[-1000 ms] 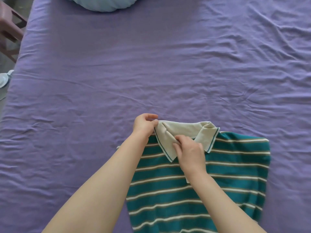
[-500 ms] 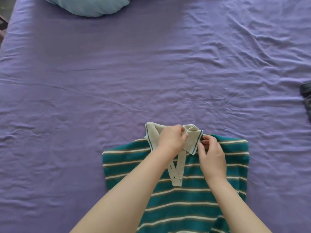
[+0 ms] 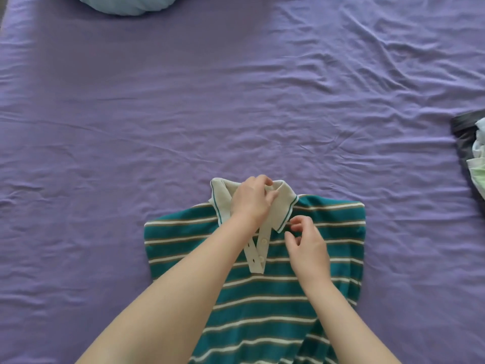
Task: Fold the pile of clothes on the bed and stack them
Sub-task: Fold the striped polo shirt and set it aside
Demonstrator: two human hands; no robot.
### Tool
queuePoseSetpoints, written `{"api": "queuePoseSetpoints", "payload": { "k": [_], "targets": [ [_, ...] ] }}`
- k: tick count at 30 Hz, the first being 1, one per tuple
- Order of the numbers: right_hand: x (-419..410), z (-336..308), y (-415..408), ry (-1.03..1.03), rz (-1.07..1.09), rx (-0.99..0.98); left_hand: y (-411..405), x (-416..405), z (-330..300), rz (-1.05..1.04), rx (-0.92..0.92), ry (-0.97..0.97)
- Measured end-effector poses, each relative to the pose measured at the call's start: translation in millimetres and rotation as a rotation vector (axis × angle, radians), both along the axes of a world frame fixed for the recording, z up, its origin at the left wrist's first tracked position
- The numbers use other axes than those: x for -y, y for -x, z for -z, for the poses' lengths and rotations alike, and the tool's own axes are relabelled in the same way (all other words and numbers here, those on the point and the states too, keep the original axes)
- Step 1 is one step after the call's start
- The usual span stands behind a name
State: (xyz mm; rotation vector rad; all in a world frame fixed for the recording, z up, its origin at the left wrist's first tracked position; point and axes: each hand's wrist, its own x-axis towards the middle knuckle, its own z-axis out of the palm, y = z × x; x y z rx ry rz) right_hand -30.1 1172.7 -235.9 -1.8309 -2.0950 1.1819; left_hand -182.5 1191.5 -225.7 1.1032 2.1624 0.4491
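A teal polo shirt (image 3: 328,232) with cream and brown stripes lies flat on the purple bed sheet (image 3: 183,114), sleeves folded in, its cream collar (image 3: 284,203) pointing away from me. My left hand (image 3: 252,200) pinches the middle of the collar, fingers curled round the fabric. My right hand (image 3: 307,248) hovers just right of the collar tip and the button placket, fingers loosely curled and holding nothing.
A pile of clothes (image 3: 472,143), dark and pale green pieces, lies at the right edge of the bed. A light blue pillow (image 3: 126,5) sits at the top edge. Wrinkled sheet stretches to the left and beyond the shirt.
My left hand moved from the collar's left end to its middle. My right hand let go of the collar and drew back to its right. The view shifted right, showing the pile.
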Motion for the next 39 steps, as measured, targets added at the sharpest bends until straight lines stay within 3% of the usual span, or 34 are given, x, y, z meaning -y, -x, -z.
{"api": "queuePoseSetpoints", "payload": {
  "k": [3, 5, 10, 20, 24, 39],
  "targets": [
    [6.0, -3.7, -12.7, 0.008, -0.232, -0.037, 6.0, 37.2, -6.1, 0.128, 0.018, -0.056],
    [17.0, -4.2, -15.4, 0.053, -0.342, -0.055, 6.8, 64.4, -7.8, 0.245, 0.066, 0.008],
    [44.3, 5.5, -10.5, 0.089, -0.363, -0.011, 3.4, 104.4, 3.9, 0.533, -0.022, 0.159],
    [57.5, 11.1, 2.6, 0.008, -0.238, 0.111, -5.6, 107.4, 10.4, 0.648, -0.293, 0.062],
    [52.5, 10.2, 5.7, 0.067, -0.212, 0.127, -6.0, 108.1, 5.9, 0.657, -0.217, 0.064],
    [33.7, 11.9, 14.2, 0.402, -0.046, -0.025, -3.9, 105.5, 10.4, 0.703, -0.334, -0.074]
  ]
}}
